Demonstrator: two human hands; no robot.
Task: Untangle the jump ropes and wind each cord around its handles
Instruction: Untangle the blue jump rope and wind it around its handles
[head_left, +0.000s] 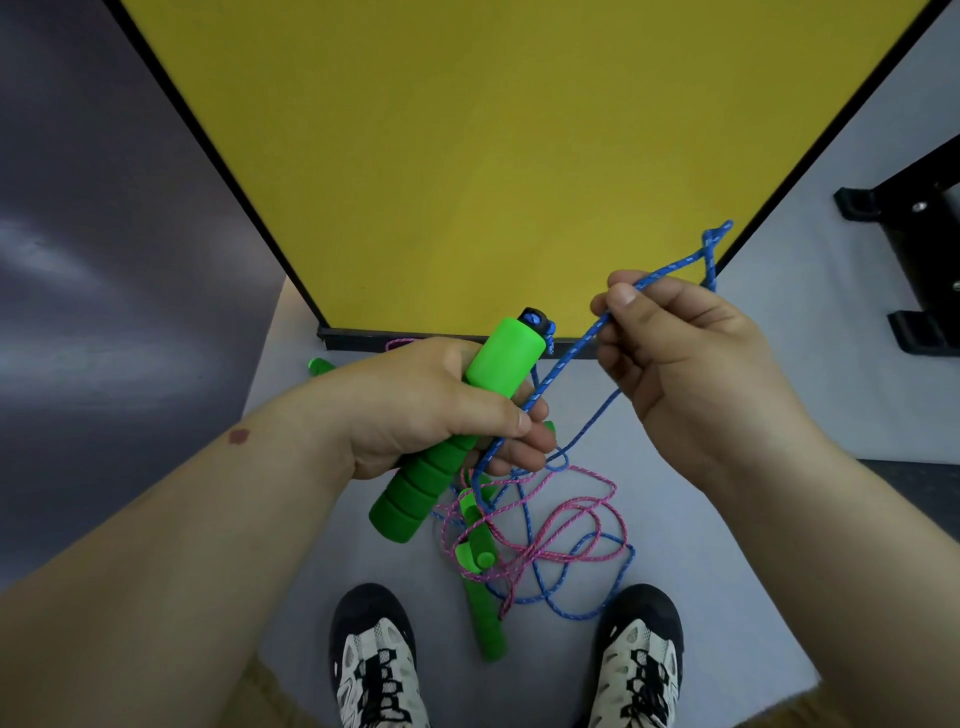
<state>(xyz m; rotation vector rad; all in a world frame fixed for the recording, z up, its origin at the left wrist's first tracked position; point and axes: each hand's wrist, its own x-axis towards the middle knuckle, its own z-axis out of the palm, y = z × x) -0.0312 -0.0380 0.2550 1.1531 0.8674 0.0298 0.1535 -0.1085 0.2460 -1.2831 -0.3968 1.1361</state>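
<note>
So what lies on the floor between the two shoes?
In the head view, between the left shoe and right shoe lies a green handle, with tangled pink cord and blue cord just above.

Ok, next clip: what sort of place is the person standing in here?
Probably an indoor gym or activity room, though that is a guess. A big yellow mat with black edging lies on the smooth pale grey floor, and the feet of a black metal frame bolted down show at the right.
</note>
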